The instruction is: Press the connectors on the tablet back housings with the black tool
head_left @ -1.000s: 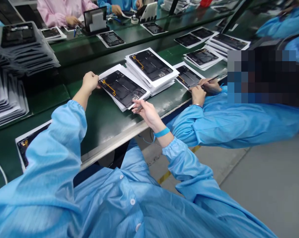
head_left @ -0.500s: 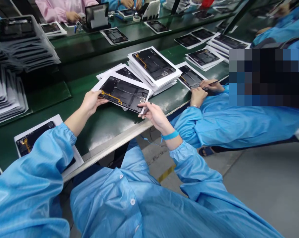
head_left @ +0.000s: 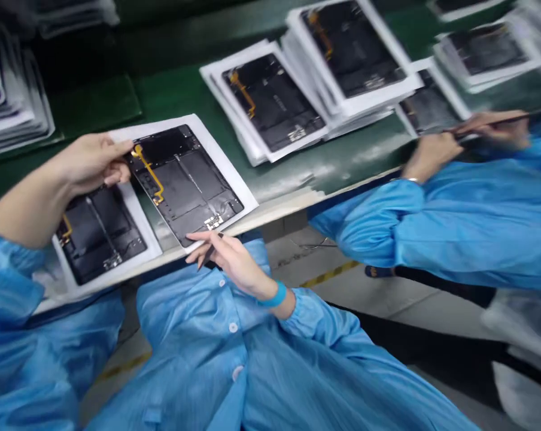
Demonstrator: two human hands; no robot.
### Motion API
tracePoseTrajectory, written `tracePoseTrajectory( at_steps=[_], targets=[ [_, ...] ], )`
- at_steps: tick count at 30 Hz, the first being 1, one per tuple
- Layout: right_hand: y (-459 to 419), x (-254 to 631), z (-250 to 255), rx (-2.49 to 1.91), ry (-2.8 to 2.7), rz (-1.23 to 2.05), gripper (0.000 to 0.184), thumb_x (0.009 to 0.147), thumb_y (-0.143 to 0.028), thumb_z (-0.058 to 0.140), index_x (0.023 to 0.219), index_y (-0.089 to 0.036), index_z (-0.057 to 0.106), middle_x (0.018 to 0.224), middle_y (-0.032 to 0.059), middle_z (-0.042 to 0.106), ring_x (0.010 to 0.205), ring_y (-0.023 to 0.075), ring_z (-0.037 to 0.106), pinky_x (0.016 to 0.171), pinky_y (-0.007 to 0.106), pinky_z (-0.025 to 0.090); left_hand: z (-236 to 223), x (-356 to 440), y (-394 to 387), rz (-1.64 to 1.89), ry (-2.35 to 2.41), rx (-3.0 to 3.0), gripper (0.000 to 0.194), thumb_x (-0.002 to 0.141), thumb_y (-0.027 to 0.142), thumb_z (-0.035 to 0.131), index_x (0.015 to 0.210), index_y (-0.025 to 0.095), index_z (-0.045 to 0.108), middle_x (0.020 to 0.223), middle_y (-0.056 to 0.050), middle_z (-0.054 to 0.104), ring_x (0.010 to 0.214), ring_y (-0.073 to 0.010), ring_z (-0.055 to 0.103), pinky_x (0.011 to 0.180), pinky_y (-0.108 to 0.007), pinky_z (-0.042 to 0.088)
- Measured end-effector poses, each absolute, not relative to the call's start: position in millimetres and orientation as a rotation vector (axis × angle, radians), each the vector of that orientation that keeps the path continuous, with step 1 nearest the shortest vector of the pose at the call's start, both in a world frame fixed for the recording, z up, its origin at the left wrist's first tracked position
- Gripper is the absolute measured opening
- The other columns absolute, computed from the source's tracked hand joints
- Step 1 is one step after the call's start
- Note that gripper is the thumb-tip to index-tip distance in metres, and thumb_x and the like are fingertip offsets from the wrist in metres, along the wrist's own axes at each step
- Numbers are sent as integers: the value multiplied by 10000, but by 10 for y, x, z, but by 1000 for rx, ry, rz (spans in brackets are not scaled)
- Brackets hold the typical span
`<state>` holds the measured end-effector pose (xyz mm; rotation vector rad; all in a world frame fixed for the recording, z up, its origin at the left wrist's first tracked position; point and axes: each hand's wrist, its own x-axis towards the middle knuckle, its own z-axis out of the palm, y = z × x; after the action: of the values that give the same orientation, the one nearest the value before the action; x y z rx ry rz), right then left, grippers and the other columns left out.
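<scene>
2 hands are engaged: your left hand (head_left: 95, 161) pinches the far-left corner of the black panel (head_left: 185, 185) and its white sheet (head_left: 213, 152); your right hand (head_left: 228, 254) holds the near corner, fingers drawn narrow. The panel lies between them. Judged light, thin and stiff; the orange ribbon (head_left: 152, 178) looks fragile, the sheet likely slippery. Grip by the edges. Beyond your right hand, similar panels sit in 2 stacks (head_left: 351, 54), not containers.
</scene>
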<state>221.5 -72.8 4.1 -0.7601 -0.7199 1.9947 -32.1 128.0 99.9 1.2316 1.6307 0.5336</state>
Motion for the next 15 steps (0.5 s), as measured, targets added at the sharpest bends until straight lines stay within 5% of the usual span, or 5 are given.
tracePoseTrajectory(
  at_steps=[3, 6, 8, 11, 15],
  targets=[
    [-766, 1962, -23, -707, -614, 2179, 616, 1015, -763, 735, 1291, -223, 846, 1025, 70, 886, 953, 194, 816, 939, 327, 654, 940, -494, 1277, 205, 1740, 1350, 319, 1132, 359, 593, 863, 198, 646, 483, 44, 555, 488, -88, 312, 612, -245, 334],
    [-697, 2056, 32, -739, -800, 2315, 642, 998, -798, 735, 1267, -226, 847, 1191, 90, 875, 1086, 223, 839, 990, 349, 669, 962, -449, 1262, 56, 1864, 1546, 264, 1135, 367, 570, 1191, 149, 708, 666, 27, 688, 630, -133, 480, 861, -390, 521],
    [-618, 2274, 118, -765, -1041, 2336, 673, 1004, -826, 695, 1225, -211, 854, 1227, 107, 871, 1119, 235, 835, 999, 363, 669, 1051, -373, 1150, -3, 2000, 1711, 501, 1134, 444, 555, 1467, 79, 637, 980, -98, 817, 941, -247, 677, 1094, -549, 513],
    [-451, 2670, 218, -858, -1280, 2135, 621, 1085, -770, 616, 1117, -206, 872, 1052, 85, 875, 999, 215, 820, 949, 361, 650, 1165, -288, 751, -59, 2149, 1906, 713, 1133, 532, 507, 1689, 85, 482, 1348, -216, 779, 1367, -448, 655, 1225, -705, 424],
    [-164, 3007, 179, -1125, -1302, 1441, 577, 1112, -726, 599, 907, -253, 858, 805, 26, 757, 777, 185, 697, 760, 331, 561, 994, -281, -3, -144, 1882, 2372, 538, 1173, 547, 459, 1369, 130, 736, 1215, -200, 798, 1224, -446, 726, 957, -535, 579]
  ],
)
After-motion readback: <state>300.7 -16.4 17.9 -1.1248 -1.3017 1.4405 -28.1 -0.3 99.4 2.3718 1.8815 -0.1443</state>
